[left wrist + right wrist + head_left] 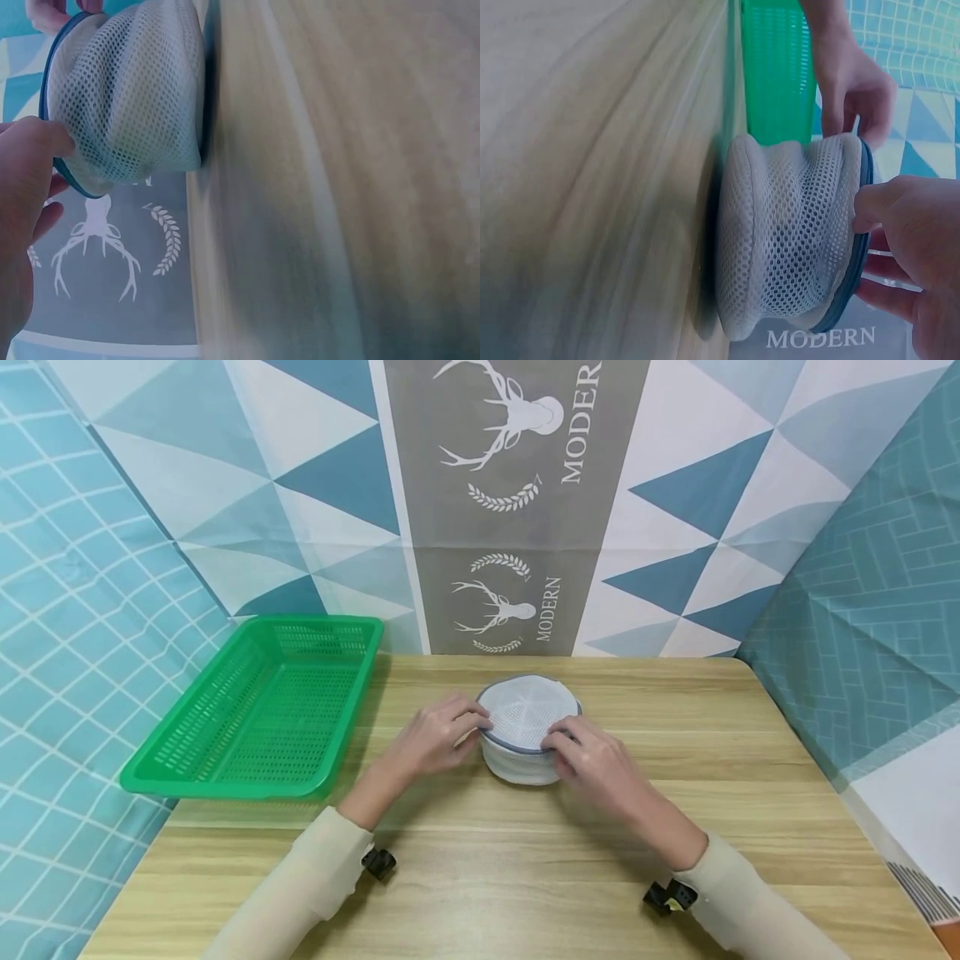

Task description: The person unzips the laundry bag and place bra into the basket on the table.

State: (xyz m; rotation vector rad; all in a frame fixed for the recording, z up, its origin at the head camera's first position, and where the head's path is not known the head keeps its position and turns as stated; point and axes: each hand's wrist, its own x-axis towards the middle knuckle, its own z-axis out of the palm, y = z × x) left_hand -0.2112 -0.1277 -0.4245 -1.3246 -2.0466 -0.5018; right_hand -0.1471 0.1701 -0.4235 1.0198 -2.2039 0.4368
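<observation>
A round white mesh laundry bag (528, 708) with blue-grey edging stands on the wooden table, its flat lid facing up. On the left side of the rim, my left hand (444, 732) pinches the edging between thumb and fingers. My right hand (596, 758) grips the rim at the right front. In the left wrist view the bag's mesh side (127, 90) looks slightly creased. The right wrist view shows my right thumb on the near face of the blue edging (859, 247), with fingers behind it. What is inside the bag cannot be made out.
A green perforated plastic basket (288, 718) sits at the table's left, a short way from my left hand. Patterned cloth panels (517, 527) rise behind the wooden table (487, 877) and along both sides. A small black camera is worn at each wrist.
</observation>
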